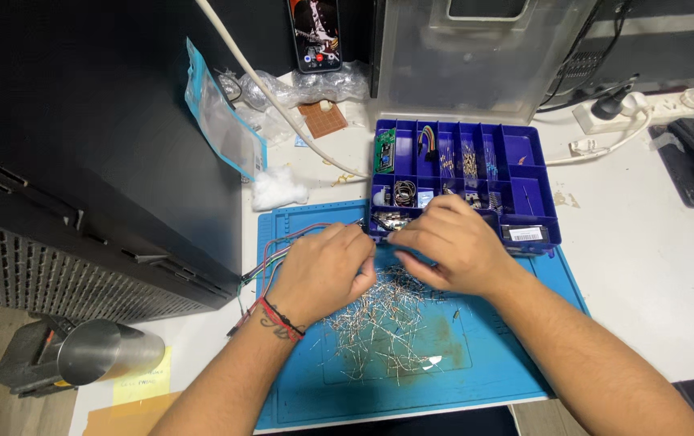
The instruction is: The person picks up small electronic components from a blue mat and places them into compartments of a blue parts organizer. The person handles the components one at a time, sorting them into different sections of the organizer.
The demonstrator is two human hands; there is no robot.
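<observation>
Hands [391,258] curled over wire-lead pile [379,323] on blue mat [508,363] | fingertips hidden, grip cannot be told | parts box [525,173] front edge covered

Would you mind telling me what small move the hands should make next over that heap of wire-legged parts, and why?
Probably lift one part clear of the pile toward the blue organizer box. Both the left hand and right hand already meet at the pile's top edge, right beside the box's open compartments; whether the fingers hold anything is hidden.
</observation>
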